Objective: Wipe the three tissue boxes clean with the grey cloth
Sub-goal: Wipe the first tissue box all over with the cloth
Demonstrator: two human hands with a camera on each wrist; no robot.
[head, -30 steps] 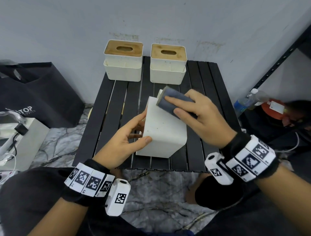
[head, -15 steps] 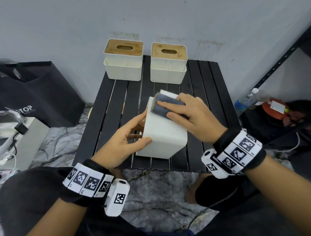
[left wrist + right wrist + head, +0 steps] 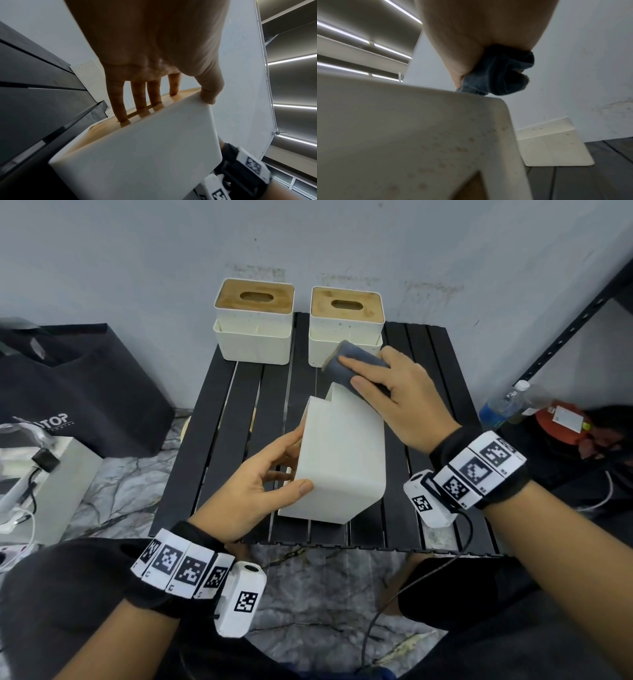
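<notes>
A white tissue box [image 3: 342,460] lies tipped on its side in the middle of the black slatted table [image 3: 239,405]. My left hand [image 3: 291,463] grips it, thumb on the upward face and fingers [image 3: 139,97] against the wooden lid [image 3: 102,129]. At the box's far top edge my right hand [image 3: 394,392] holds the folded grey cloth [image 3: 342,364], which is bunched in the palm in the right wrist view [image 3: 496,75]. Brown specks dot the box's side [image 3: 453,148]. Two more tissue boxes [image 3: 253,344] [image 3: 344,316] with wooden lids stand upright at the table's back edge.
A black bag [image 3: 78,385] and a white device with cables [image 3: 44,474] sit on the marble floor at the left. On the right stand a water bottle [image 3: 503,405], a red item [image 3: 561,422] and a black shelf post [image 3: 565,326]. The wall is just behind the table.
My right hand has slid the cloth away from me along the box's upward face to its far edge. The left hand keeps the same hold on the box.
</notes>
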